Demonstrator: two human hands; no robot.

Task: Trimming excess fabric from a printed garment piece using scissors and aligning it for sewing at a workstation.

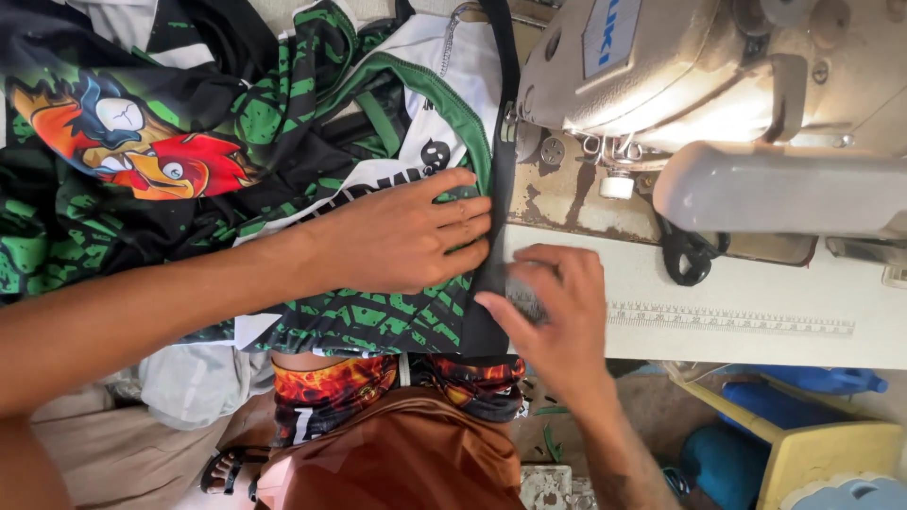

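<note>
The right hand (553, 312) pinches the dark edge strip (498, 236) of the garment (283, 142) at the table's near edge, fingers closed on it. Just beyond, the left hand (406, 234) lies open and flat, pressing the green-and-black printed fabric down. Judging by this, the seam is being aligned; feeding it toward the sewing machine (680, 76) calls for keeping the edge straight.

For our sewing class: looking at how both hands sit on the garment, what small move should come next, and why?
Probably slide the black edge strip toward the needle. The left hand lies flat on the green printed jersey, the right hand pinches the strip's near end, and the seam looks lined up.
</note>
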